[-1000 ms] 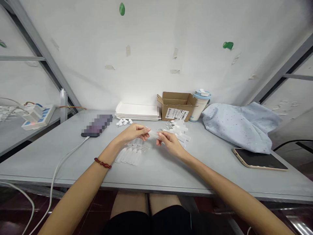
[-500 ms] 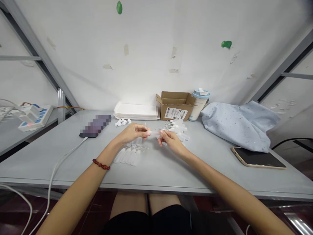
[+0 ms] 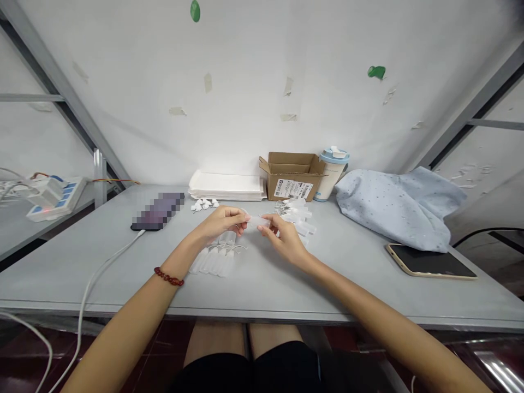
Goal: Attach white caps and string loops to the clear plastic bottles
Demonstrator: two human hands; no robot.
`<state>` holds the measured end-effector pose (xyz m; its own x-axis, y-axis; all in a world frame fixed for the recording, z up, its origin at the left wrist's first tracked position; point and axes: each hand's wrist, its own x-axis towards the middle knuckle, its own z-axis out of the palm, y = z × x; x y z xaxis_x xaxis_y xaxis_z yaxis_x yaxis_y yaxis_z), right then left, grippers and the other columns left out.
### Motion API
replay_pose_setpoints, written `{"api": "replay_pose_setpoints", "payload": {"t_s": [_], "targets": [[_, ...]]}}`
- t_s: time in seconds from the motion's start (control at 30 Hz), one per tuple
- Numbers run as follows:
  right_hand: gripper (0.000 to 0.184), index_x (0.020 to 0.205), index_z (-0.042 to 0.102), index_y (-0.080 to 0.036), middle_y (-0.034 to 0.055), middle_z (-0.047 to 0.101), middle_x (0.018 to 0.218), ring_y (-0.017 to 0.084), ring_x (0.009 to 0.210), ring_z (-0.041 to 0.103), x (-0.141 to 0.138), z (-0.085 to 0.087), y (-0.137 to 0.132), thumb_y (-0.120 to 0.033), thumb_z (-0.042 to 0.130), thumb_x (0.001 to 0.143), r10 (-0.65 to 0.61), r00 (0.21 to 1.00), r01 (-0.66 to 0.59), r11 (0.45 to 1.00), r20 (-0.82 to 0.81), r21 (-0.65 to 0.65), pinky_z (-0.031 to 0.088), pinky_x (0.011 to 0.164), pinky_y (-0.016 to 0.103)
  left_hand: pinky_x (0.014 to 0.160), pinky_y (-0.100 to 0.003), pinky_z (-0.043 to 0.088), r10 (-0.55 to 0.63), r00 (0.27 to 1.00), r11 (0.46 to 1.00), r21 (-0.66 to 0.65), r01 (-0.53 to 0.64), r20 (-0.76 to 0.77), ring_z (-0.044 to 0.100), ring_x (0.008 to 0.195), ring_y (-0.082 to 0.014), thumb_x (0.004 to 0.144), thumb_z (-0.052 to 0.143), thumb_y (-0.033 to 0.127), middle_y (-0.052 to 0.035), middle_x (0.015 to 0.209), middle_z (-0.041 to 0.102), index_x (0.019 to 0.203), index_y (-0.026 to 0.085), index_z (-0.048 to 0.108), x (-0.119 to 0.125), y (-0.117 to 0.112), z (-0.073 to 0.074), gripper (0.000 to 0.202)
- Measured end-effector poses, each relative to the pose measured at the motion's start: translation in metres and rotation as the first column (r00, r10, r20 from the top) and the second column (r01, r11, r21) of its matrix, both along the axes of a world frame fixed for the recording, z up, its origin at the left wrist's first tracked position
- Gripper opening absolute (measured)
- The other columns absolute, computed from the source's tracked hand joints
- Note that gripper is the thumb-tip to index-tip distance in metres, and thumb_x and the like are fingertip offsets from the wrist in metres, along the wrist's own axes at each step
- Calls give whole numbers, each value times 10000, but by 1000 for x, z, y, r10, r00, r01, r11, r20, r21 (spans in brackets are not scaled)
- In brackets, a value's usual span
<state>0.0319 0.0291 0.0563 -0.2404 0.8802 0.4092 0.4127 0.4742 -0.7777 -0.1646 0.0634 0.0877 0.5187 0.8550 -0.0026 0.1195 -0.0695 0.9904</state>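
Above the table, a small translucent white plastic tube (image 3: 255,221) lies level between my two hands. My left hand (image 3: 221,222) pinches its left end, and a thin white cord shows by the fingers. My right hand (image 3: 284,237) holds the right end between thumb and fingertips. Below my left hand, several similar tubes with cords (image 3: 213,262) lie side by side, some partly covered by the hand. More tubes (image 3: 302,222) sit in a loose pile behind my right hand. Small white caps (image 3: 203,204) are grouped beyond my left hand.
Along the wall stand a stack of white sheets (image 3: 226,186), an open cardboard box (image 3: 295,180) and a lidded cup (image 3: 331,177). A phone with a cable (image 3: 158,212) lies left; blue cloth (image 3: 397,204) and another phone (image 3: 429,261) lie right.
My right hand's fingers have shifted on the tube, with thumb and index finger now farther apart. The left hand keeps its pinch. The whole view has moved slightly.
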Motion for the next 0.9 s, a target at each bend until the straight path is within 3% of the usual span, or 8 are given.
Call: {"api": "replay_pose_setpoints", "payload": {"t_s": [0.17,0.43,0.63,0.77,0.9], "targets": [[291,726,536,-176,-7,567,580,110,529,492,0,4,-3,-389,432,894,3,996,-6,999,90,35,377,575,245,571,-257,467,15,1000,1000,20,-15,-12,531,587,-103,717,687,382,-17,690,590,698,131,641,0,0,-1,257],[518,478,447,-182,-5,518,447,94,450,461,2,4,-1,-455,366,910,-18,1000,20,988,15,-154,367,550,233,680,-283,480,36,999,993,114,-35,-8,570,641,-116,648,749,322,-25,785,641,802,142,679,3,-1,-1,247],[462,666,542,-166,17,578,557,116,483,490,3,7,2,-548,382,872,-10,980,-39,970,-199,-239,394,521,251,716,-297,480,48,999,991,129,-46,-10,576,656,-124,680,719,361,-26,768,636,791,140,668,9,-4,-1,253],[342,848,608,-159,30,612,687,135,600,520,2,5,0,-482,495,841,-35,998,31,995,-51,-94,402,578,260,696,-296,486,73,997,994,81,-72,-11,567,655,-128,695,699,394,-20,710,602,803,132,652,9,-3,-2,287],[282,964,617,-156,52,631,733,159,663,542,1,0,0,-375,464,875,-53,998,52,998,43,28,408,618,275,646,-284,489,36,999,999,27,-36,-7,560,646,-124,734,650,451,-33,729,595,751,123,638,9,-3,0,328]]}}
